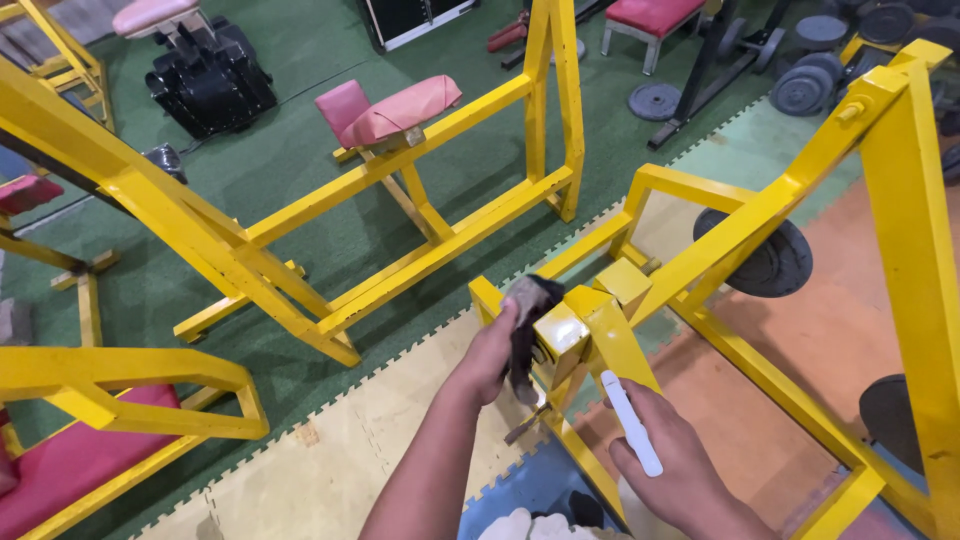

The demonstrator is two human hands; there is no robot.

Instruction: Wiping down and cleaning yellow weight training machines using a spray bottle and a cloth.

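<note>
At the centre of the view, we are pressing a dark rag (527, 322) against the top of a yellow bracket (570, 335) on the frame (720, 250). Our left hand (492, 352) is closing its fingers around the rag, bunching it and holding it flat to the bracket's left face. From those fingers the bracket is lying at about three o'clock, touching the cloth. Its long axis is running from roughly eleven o'clock down to five o'clock, along the slanting post. Our left hand is the nearer one. Our right hand (668, 455) is sitting lower, at about five o'clock from the bracket and just beside the post; its fingers are wrapping a slim white tube (630, 422), which is pointing up toward eleven o'clock. At two o'clock a dark weight plate (775, 262) is hanging on the frame, well apart from both hands.
</note>
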